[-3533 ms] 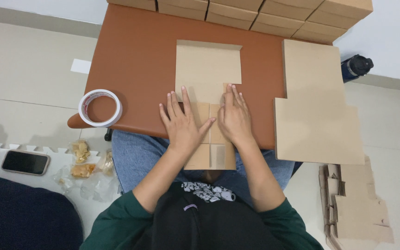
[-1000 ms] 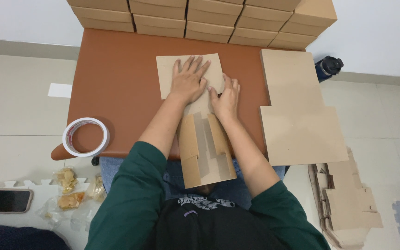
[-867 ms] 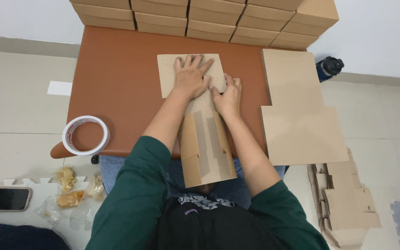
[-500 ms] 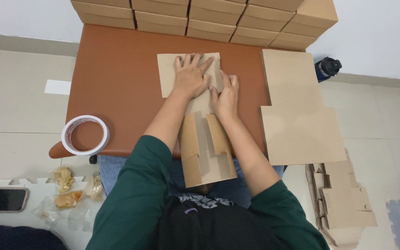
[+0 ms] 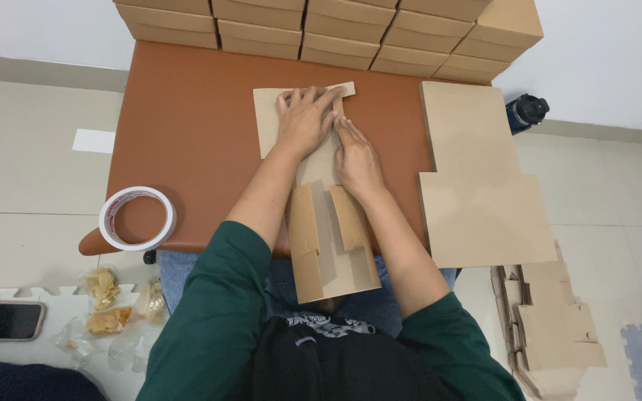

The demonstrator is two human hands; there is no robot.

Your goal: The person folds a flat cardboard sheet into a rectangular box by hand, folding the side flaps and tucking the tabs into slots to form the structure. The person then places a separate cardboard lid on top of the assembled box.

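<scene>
Both hands lie flat and open on a flat cardboard box blank in the middle of the brown table. The left hand presses the far end with fingers spread. The right hand presses just beside it, a bit nearer. The near end of the blank hangs over the table edge, its side flaps folded up. A roll of tape sits near the left corner. A stack of flat cardboard sheets lies on the right
</scene>
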